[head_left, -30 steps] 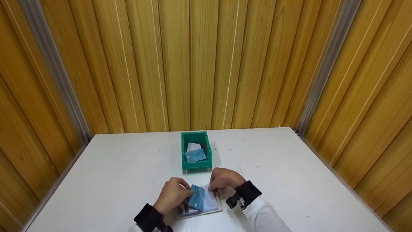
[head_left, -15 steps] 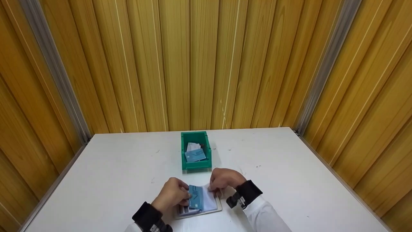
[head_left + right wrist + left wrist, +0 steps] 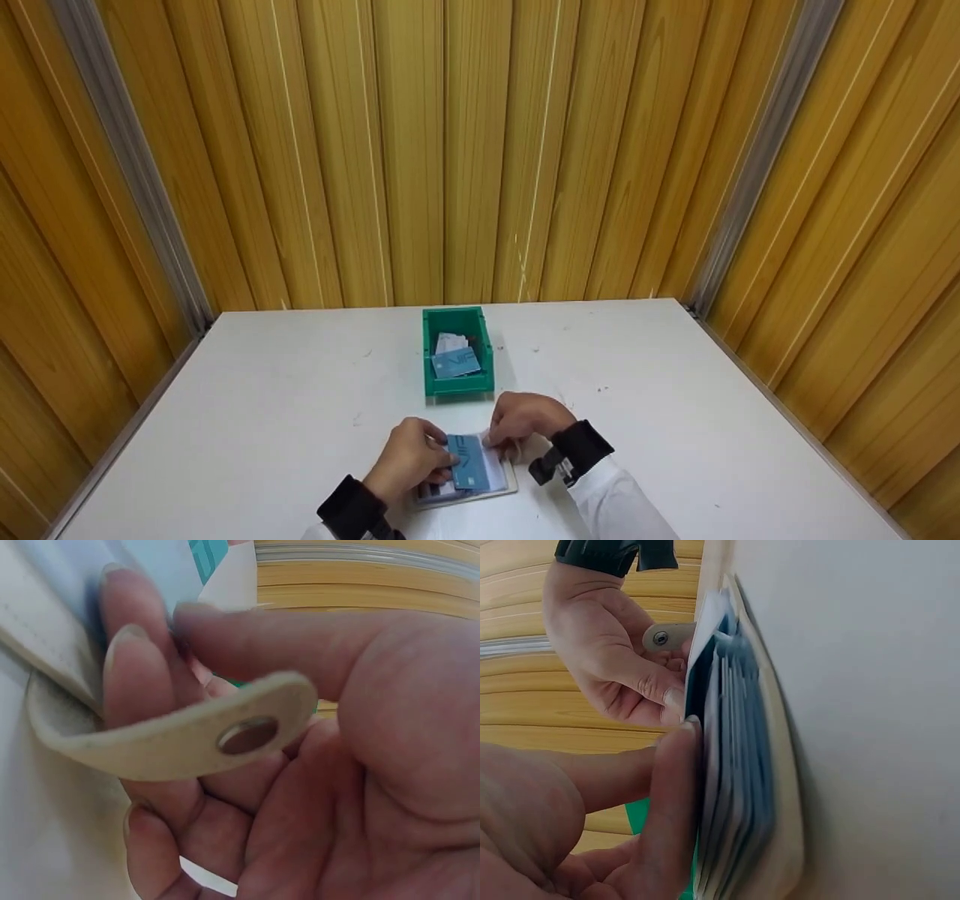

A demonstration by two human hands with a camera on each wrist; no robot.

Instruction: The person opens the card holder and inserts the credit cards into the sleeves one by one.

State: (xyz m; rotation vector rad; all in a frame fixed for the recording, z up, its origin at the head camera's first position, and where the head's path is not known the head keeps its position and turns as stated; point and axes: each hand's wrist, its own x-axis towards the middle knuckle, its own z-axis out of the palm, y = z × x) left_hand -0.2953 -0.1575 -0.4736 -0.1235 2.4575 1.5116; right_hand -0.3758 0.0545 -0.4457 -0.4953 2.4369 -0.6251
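Note:
A beige card holder point(image 3: 784, 795) lies opened on the white table, its stack of clear sleeves filled with cards. My left hand point(image 3: 411, 459) pinches a blue card point(image 3: 471, 466) with "VIP" lettering, flat over the top sleeve. On the holder's right side, my right hand point(image 3: 527, 417) pinches the edge of a clear sleeve point(image 3: 146, 566) between thumb and fingers. The holder's strap point(image 3: 172, 742), with a metal snap, curves across the right fingers in the right wrist view. In the left wrist view, the left thumb presses along the sleeves' near side.
Behind the hands stands a green bin point(image 3: 459, 386) holding another blue card point(image 3: 456, 363) and several white cards point(image 3: 451, 342). Wood-patterned walls point(image 3: 472, 150) enclose the white table point(image 3: 300, 375) at the back and sides.
The blue card first straightened and moved slightly left, then shifted right over the sleeve with my left hand. My right hand has stayed nearly still at the sleeve's edge.

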